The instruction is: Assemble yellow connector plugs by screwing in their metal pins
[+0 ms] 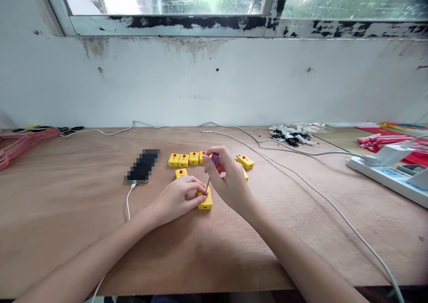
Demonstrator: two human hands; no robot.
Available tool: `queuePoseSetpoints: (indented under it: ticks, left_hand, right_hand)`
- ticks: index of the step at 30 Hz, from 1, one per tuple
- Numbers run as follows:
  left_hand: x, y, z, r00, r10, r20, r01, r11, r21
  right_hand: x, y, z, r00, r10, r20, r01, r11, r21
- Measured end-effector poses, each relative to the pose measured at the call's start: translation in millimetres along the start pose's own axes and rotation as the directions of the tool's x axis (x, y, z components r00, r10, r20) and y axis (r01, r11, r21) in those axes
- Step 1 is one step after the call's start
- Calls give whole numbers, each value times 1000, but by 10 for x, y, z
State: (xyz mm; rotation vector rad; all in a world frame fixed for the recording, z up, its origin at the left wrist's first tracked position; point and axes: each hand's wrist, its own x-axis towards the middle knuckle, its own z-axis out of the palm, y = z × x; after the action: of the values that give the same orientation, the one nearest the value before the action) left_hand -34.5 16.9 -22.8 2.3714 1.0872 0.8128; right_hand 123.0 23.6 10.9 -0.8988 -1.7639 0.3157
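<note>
I'm steadying the tip against the yellow plug (205,202) at lower center of the wooden table (67,218), my left hand (177,199) curled firmly around it, my right hand (229,179) pinching the purple-handled screwdriver (215,159) upright.
</note>
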Motion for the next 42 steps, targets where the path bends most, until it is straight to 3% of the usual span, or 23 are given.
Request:
queuePoseSetpoints:
  ticks: [7, 15, 18, 21, 24, 27, 33, 39, 42]
  left_hand:
    - [-13, 5, -39, 999, -29, 25, 29, 999, 27]
    - [-44, 25, -72, 997, 4, 73, -3, 1000, -12]
    - [-44, 33, -69, 997, -17, 75, 18, 1000, -15]
    - [-42, 37, -69, 998, -15, 64, 15, 1000, -7]
    - [-43, 42, -72, 997, -22, 67, 22, 1000, 1]
    - [-45, 42, -66, 997, -14, 79, 15, 1000, -3]
    - [-48, 32, -53, 998, -25, 54, 25, 1000, -13]
    - [-37, 55, -55, 997, -21, 70, 23, 999, -25]
    - [-41, 33, -11, 998, -50, 28, 51, 997, -59]
  right_hand:
    - [-19, 7, 15, 999, -30, -32, 30, 999, -22]
    - [44, -37, -93, 995, -59, 81, 52, 995, 90]
    - [53, -20, -61, 999, -42, 8, 41, 997, 70]
    - [24, -11, -14, 990, -107, -96, 102, 993, -55]
    - [-2, -33, 3, 982, -177, -59, 173, 982, -70]
    - [-3, -59, -4, 988, -153, 25, 153, 988, 25]
    - [3, -45, 8, 972, -195, -128, 180, 976, -119]
    - [26, -89, -26, 988, -148, 41, 145, 988, 55]
    - [14, -88, -7, 983, -169, -70, 161, 980, -115]
